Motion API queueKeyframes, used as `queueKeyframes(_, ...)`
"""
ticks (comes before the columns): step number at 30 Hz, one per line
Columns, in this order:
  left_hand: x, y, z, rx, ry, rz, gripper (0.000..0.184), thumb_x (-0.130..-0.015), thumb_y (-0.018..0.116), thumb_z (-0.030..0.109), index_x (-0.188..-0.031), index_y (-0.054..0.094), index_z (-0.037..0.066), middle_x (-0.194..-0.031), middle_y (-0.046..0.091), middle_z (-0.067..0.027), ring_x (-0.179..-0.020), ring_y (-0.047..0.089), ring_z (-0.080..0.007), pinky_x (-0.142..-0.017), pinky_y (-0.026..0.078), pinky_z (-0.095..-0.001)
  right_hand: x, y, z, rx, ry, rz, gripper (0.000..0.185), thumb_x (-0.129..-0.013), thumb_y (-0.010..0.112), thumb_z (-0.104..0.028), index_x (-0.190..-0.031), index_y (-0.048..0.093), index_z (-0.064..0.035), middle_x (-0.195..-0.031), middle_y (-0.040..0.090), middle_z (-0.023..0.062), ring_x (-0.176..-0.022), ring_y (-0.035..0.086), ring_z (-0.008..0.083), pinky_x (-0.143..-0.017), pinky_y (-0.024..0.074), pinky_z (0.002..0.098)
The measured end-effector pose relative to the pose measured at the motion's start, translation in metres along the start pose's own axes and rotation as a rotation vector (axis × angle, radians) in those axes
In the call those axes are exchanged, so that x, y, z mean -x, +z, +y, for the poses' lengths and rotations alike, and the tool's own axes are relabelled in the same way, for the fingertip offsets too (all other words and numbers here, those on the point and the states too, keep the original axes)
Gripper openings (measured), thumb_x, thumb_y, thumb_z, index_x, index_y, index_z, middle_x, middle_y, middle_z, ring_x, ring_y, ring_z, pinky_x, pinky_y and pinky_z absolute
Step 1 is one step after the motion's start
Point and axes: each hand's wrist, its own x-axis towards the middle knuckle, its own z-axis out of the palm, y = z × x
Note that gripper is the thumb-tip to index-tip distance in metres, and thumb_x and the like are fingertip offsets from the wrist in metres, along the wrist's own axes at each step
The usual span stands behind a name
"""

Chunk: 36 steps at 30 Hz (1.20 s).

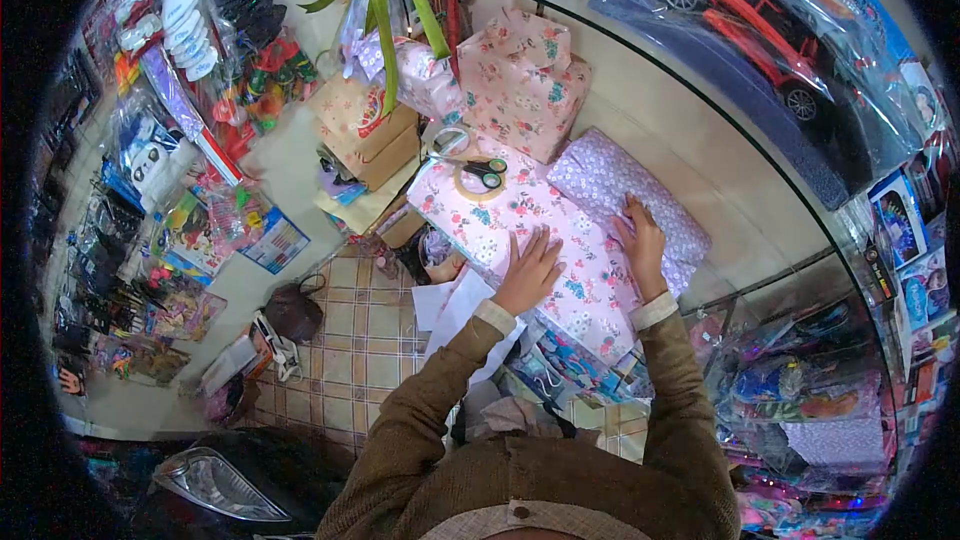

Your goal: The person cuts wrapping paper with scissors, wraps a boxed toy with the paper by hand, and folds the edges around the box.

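Pink floral wrapping paper [570, 260] lies spread on the counter. My left hand [531, 273] rests flat on it with the fingers spread. Near the right edge of the paper, my right hand [641, 248] touches the side of a lilac flowered parcel [625, 175], its fingers apart and slightly bent. Scissors with dark green handles [485, 172] lie at the top left of the paper, on a roll of tape [467, 183]. A second, clear roll of tape [450, 142] is beside them.
A pink floral parcel [520, 90] stands behind the paper, beside brown boxes [370, 130] and a green ribbon [380, 15]. A boxed red toy car [750, 30] is at the upper right. Packaged goods hang at left. Tiled floor [345, 340] shows below.
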Motion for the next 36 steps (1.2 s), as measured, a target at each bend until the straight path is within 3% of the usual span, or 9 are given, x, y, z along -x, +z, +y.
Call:
queueKeyframes(3, 0.006, -0.012, 0.004, 0.072, -0.004, -0.015, 0.043, -0.093, 0.045, 0.031, -0.124, 0.049, 0.002, -0.138, 0.035, -0.0248, -0.131, 0.029, -0.0391, -0.105, 0.005, -0.0629, -0.002, -0.003, 0.000, -0.016, 0.017, 0.008, 0.029, -0.075, 0.071, -0.013, -0.098, 0.059, -0.0001, -0.102, 0.064, 0.0158, -0.088, 0.064, 0.0316, -0.074, 0.0507, 0.0351)
queueKeyframes(6, 0.016, -0.023, 0.003, 0.060, 0.014, 0.023, 0.040, -0.092, 0.048, 0.029, -0.125, 0.050, 0.007, -0.137, 0.038, -0.0194, -0.131, 0.029, -0.0359, -0.105, 0.005, -0.0621, -0.006, -0.008, 0.003, -0.112, 0.080, -0.024, 0.035, -0.077, 0.069, -0.013, -0.107, 0.058, -0.0013, -0.098, 0.064, 0.0158, -0.089, 0.062, 0.0319, -0.081, 0.0494, 0.0379)
queueKeyframes(10, 0.028, -0.041, 0.009, 0.106, -0.051, 0.034, 0.037, -0.091, 0.050, 0.026, -0.123, 0.052, 0.008, -0.135, 0.040, -0.0184, -0.130, 0.031, -0.0345, -0.106, 0.008, -0.0610, 0.000, 0.001, 0.003, 0.065, -0.024, 0.000, 0.036, -0.077, 0.068, -0.015, -0.109, 0.056, -0.0040, -0.100, 0.063, 0.0128, -0.098, 0.058, 0.0314, -0.101, 0.0338, 0.0471)
queueKeyframes(16, 0.062, -0.065, 0.017, 0.213, -0.082, 0.063, 0.031, -0.091, 0.052, 0.023, -0.117, 0.056, 0.008, -0.133, 0.043, -0.0166, -0.129, 0.034, -0.0335, -0.107, 0.012, -0.0566, 0.010, 0.009, -0.040, 0.299, -0.007, 0.083, 0.045, -0.079, 0.065, -0.014, -0.119, 0.048, -0.0046, -0.126, 0.051, 0.0138, -0.121, 0.044, 0.0297, -0.108, 0.0124, 0.0548)
queueKeyframes(19, 0.084, -0.083, 0.014, 0.320, -0.161, 0.093, 0.027, -0.089, 0.055, 0.017, -0.113, 0.057, 0.008, -0.129, 0.047, -0.0138, -0.126, 0.037, -0.0344, -0.106, 0.019, -0.0543, 0.034, 0.015, -0.101, -0.003, -0.032, 0.041, 0.049, -0.079, 0.063, -0.011, -0.124, 0.046, -0.0026, -0.128, 0.048, 0.0169, -0.124, 0.041, 0.0329, -0.109, 0.0122, 0.0531)
queueKeyframes(22, 0.122, -0.086, -0.006, 0.385, -0.308, 0.233, 0.025, -0.088, 0.055, 0.015, -0.112, 0.058, 0.007, -0.124, 0.052, -0.0132, -0.122, 0.041, -0.0325, -0.105, 0.022, -0.0505, 0.075, 0.024, -0.178, -0.298, -0.100, -0.245, 0.040, -0.078, 0.064, -0.011, -0.116, 0.053, -0.0034, -0.126, 0.050, 0.0171, -0.122, 0.042, 0.0336, -0.107, 0.0191, 0.0492)
queueKeyframes(26, 0.205, -0.060, -0.061, 0.530, -0.633, 0.528, 0.020, -0.087, 0.055, 0.009, -0.106, 0.059, 0.002, -0.107, 0.060, -0.0146, -0.104, 0.055, -0.0289, -0.090, 0.041, -0.0365, 0.154, 0.086, -0.228, -0.556, -0.127, -0.628, 0.029, -0.078, 0.065, -0.011, -0.106, 0.058, -0.0086, -0.121, 0.054, 0.0129, -0.118, 0.046, 0.0329, -0.104, 0.0277, 0.0472)
queueKeyframes(31, 0.348, -0.003, -0.128, 0.581, -1.176, 0.655, 0.018, -0.089, 0.055, 0.012, -0.101, 0.059, -0.001, -0.094, 0.063, -0.0124, -0.093, 0.058, -0.0199, -0.083, 0.044, -0.0323, 0.269, 0.200, -0.212, -0.591, -0.002, -1.005, 0.033, -0.076, 0.065, -0.010, -0.107, 0.055, -0.0067, -0.115, 0.054, 0.0141, -0.115, 0.046, 0.0341, -0.101, 0.0333, 0.0429)
queueKeyframes(36, 0.468, 0.074, -0.172, 0.506, -1.429, 0.612, 0.018, -0.091, 0.055, 0.015, -0.100, 0.059, 0.000, -0.089, 0.063, -0.0099, -0.086, 0.059, -0.0151, -0.078, 0.045, -0.0302, 0.350, 0.322, -0.140, -0.478, 0.023, -1.012, 0.060, -0.070, 0.069, -0.014, -0.123, 0.042, -0.0023, -0.115, 0.045, 0.0196, -0.110, 0.043, 0.0362, -0.094, 0.0358, 0.0424)
